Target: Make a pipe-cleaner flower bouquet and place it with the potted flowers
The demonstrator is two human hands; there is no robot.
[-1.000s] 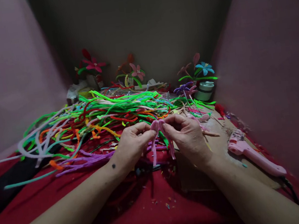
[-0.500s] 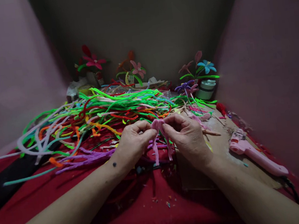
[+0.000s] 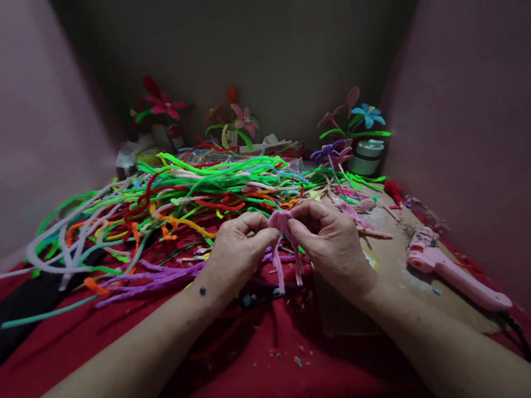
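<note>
Between my hands is a small bundle of pink pipe cleaners (image 3: 280, 220), bent over at the top, with its loose ends hanging down. My left hand (image 3: 239, 244) pinches its left side between thumb and forefinger. On the opposite side, my right hand (image 3: 331, 242) grips the bundle the same way. My fingers hide part of the bend. Behind my hands spreads a big heap of colourful pipe cleaners (image 3: 224, 178), mostly green, white, orange and red. Purple pipe cleaners (image 3: 154, 281) lie left of my left wrist.
A pink hot glue gun (image 3: 459, 275) lies on a cardboard sheet (image 3: 398, 292) at the right. Pipe-cleaner flowers stand along the back, among them a blue one (image 3: 367, 115) near a pale lidded jar (image 3: 365, 157). Small scraps dot the red cloth (image 3: 249, 382).
Both hands keep their pinch on the pink bundle and have hardly moved. The hanging ends have shifted slightly closer together. The view has moved a little.
</note>
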